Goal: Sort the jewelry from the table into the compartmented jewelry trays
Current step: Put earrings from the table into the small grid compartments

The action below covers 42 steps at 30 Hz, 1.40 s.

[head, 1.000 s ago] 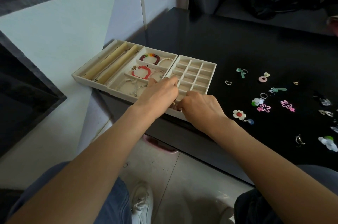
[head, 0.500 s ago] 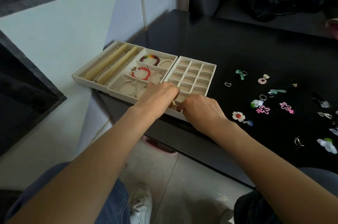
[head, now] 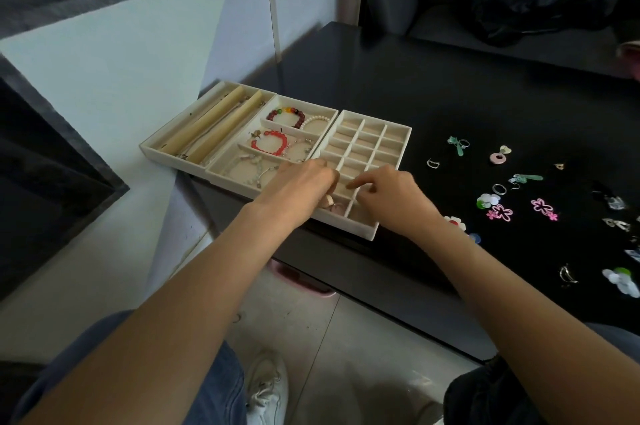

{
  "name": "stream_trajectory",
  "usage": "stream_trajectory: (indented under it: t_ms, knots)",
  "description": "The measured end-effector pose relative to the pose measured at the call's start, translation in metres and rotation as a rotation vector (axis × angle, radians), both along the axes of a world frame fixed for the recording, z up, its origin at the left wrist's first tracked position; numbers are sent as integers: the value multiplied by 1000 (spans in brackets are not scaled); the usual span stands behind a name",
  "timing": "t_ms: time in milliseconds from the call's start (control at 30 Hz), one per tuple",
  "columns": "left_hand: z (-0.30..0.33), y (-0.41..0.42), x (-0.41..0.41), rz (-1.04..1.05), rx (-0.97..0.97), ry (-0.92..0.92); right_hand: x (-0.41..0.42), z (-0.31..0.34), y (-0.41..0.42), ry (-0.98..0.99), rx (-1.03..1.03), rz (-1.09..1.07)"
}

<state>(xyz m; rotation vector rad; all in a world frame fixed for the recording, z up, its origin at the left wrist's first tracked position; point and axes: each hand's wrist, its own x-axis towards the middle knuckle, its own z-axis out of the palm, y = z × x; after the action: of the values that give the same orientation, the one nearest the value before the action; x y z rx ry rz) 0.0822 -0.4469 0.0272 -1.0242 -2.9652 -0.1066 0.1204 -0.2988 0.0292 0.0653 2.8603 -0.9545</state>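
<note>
Black table (head: 450, 95): three trays (head: 398, 133), two hands (head: 298, 182), fingers curled, grip unclear.

One head-worn wide-angle view, looking forward and steeply down from above the seated person's lap. It faces the near edge of the black table (head: 450, 85), close over the cream jewelry trays (head: 360, 227), both forearms running up from the bottom corners, floor and wall bending at the left.
</note>
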Motion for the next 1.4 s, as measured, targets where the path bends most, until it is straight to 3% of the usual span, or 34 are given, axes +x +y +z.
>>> stream_trajectory:
  t_ms: [200, 333, 433, 733, 1067, 1300, 1400]
  knots:
    - [-1, -2, -5, 36, 15, -81, -5, 5, 7, -159, -335, -145]
    - [-3, -2, -6, 36, 4, -84, -5, 10, 8, -322, -757, -219]
    - [-1, -2, -6, 42, 15, -90, -6, 13, 12, -357, -945, -250]
    - [-1, -3, -4, 28, 28, -71, -3, 11, 11, -384, -1003, -195]
    - [-4, -5, -8, 22, 38, -74, -3, 9, 10, -333, -855, -184]
    - [-6, -6, -8, 11, 47, -57, -3, 9, 9, -317, -927, -204]
    - [-7, -6, -9, 9, 53, -55, -2, 8, 9, -233, -814, -204]
